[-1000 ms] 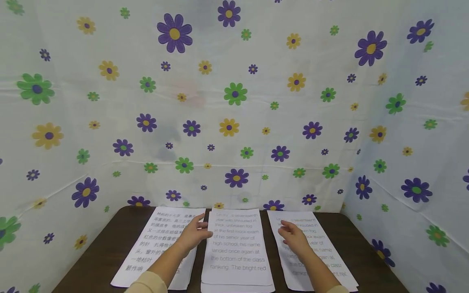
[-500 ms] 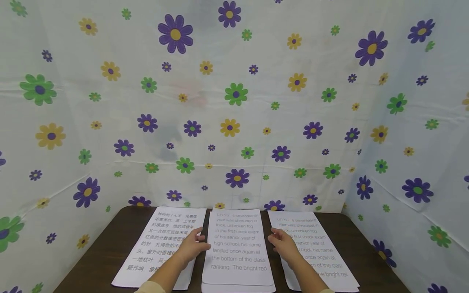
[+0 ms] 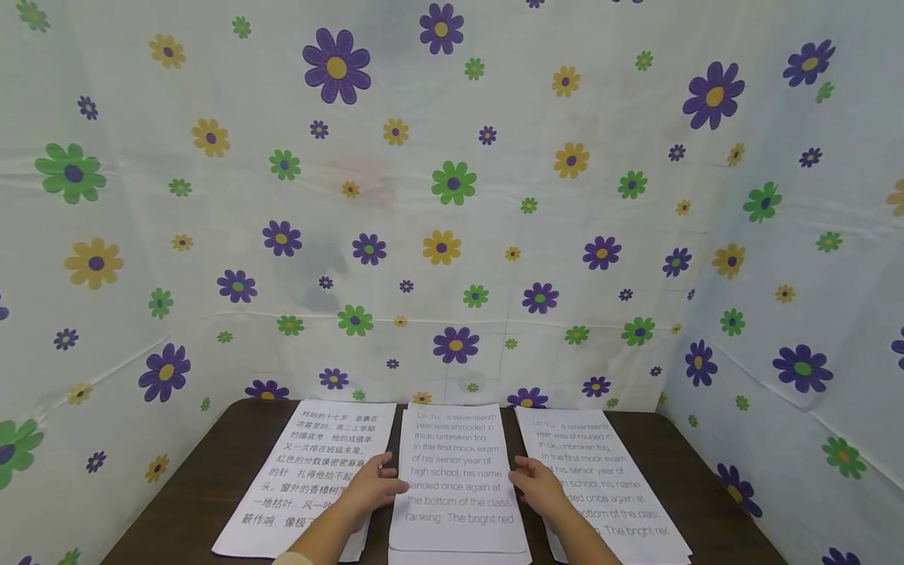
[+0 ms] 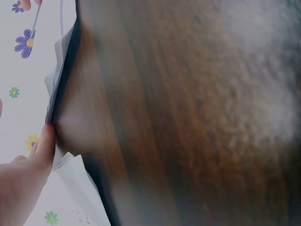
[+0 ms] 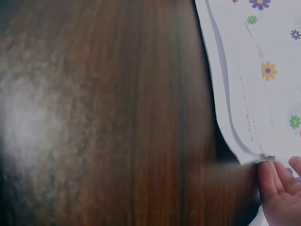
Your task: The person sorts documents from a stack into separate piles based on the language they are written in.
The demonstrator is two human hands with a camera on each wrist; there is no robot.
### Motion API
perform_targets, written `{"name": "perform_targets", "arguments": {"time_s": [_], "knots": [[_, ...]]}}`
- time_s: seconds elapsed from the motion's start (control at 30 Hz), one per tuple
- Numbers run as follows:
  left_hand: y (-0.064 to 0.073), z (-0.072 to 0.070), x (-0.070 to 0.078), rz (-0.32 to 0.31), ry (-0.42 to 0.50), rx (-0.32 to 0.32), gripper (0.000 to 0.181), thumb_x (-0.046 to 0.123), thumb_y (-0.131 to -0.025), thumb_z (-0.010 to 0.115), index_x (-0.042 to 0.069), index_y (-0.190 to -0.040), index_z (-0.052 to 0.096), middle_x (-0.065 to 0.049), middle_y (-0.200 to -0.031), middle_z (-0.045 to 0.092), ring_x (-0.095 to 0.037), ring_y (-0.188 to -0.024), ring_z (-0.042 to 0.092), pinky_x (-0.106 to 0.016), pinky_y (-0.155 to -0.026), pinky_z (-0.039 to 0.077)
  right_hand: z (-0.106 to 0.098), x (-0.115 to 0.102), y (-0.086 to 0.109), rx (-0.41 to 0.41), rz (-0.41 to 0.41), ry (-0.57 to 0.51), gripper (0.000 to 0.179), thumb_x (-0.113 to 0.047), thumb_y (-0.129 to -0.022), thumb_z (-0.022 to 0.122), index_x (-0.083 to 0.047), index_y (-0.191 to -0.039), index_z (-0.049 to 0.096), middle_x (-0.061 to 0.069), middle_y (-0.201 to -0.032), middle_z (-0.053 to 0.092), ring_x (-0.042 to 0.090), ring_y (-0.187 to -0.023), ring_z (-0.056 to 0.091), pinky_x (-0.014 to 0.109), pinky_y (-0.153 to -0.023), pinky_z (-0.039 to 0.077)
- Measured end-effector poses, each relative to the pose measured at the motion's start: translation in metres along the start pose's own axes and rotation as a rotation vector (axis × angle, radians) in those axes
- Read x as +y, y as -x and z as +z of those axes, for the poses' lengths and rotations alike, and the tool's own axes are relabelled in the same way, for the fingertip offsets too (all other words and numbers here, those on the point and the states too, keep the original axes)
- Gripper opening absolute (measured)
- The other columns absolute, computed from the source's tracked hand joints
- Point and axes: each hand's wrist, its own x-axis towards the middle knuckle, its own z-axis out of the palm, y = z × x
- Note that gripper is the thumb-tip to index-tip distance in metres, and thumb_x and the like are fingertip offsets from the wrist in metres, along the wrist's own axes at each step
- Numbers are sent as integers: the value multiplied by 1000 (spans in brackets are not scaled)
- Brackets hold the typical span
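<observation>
Between my two hands lies the middle stack of paper (image 3: 455, 502), printed with large English text, its lower sheets sticking out a little at the near end. My left hand (image 3: 369, 485) is at its left edge, thumb outstretched; in the left wrist view the thumb (image 4: 45, 148) meets the sheets' edge. Opposite, my right hand (image 3: 540, 488) has its fingertips right at the right edge. The right wrist view shows those fingers (image 5: 268, 181) against the paper's side (image 5: 230, 108). Each hand's fingers are relaxed and slightly bent.
A stack with Chinese text (image 3: 297, 471) lies on the left, partly under my left forearm. Another English-text stack (image 3: 600, 455) lies on the right, partly covered by my right arm. All rest on a dark wooden table (image 3: 198, 479), with a flowered cloth (image 3: 452, 259) hanging behind.
My right hand has moved left off the right stack to the middle stack's edge. My left hand has come lower, nearer to me, along the left edge. The stacks have stayed put.
</observation>
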Motion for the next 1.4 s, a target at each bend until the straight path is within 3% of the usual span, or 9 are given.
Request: {"name": "perform_targets", "arguments": {"time_s": [0.17, 0.33, 0.5, 0.77, 1.1, 1.2, 1.4], "knots": [[-1, 4, -1, -16, 42, -4, 80, 6, -80, 69, -17, -144, 25, -40, -133, 45, -45, -115, 59, -45, -92, 55, 3, 0, -1, -7, 14, 25, 55, -19, -91, 60, 9, -137, 47, 22, -116, 62, 30, -103, 64, 44, -83, 58], [-1, 7, -3, -14, -31, 33, 73, 1, -77, 68, -16, -140, 34, -34, -124, 56, -36, -104, 65, -48, -92, 54, 6, 2, 0, 5, -12, 32, 54, -12, -87, 64, 9, -134, 50, 18, -111, 65, 23, -97, 63, 42, -83, 57], [-1, 11, -6, 36, -116, 70, 69, -1, -72, 69, -14, -135, 44, -24, -113, 66, -29, -95, 67, -49, -90, 53, 10, 3, 1, 20, -33, 28, 56, -5, -80, 67, 10, -132, 51, 15, -107, 67, 19, -91, 62, 36, -80, 55], [-3, 17, -12, 82, -151, 148, 55, -4, -73, 65, -16, -125, 53, -16, -97, 70, -22, -86, 67, -42, -80, 57, 16, 6, 1, 66, -41, 1, 59, -2, -80, 66, 12, -134, 48, 14, -98, 67, 15, -78, 64, 33, -70, 57], [-1, 20, -9, 81, -184, 217, 39, -1, -76, 64, -14, -113, 63, -12, -91, 71, -20, -82, 68, -37, -77, 58, 19, 3, 2, 178, 33, 54, 24, -11, -84, 67, 6, -101, 64, 8, -85, 66, 15, -73, 61, 31, -65, 54], [0, 19, -8, 83, -202, 233, 35, 2, -78, 63, -12, -110, 65, -14, -90, 72, -23, -82, 69, -39, -76, 59, 20, 1, 4, 207, 73, 61, 21, -14, -84, 68, 4, -95, 65, 8, -82, 63, 16, -72, 58, 30, -62, 50], [0, 18, -7, 70, -205, 267, 32, 6, -79, 64, -9, -107, 68, -14, -90, 73, -22, -80, 69, -37, -72, 58, 19, 1, 7, 236, 55, 69, 23, -19, -86, 67, 3, -93, 69, 6, -79, 65, 15, -69, 57, 28, -60, 47]]}}
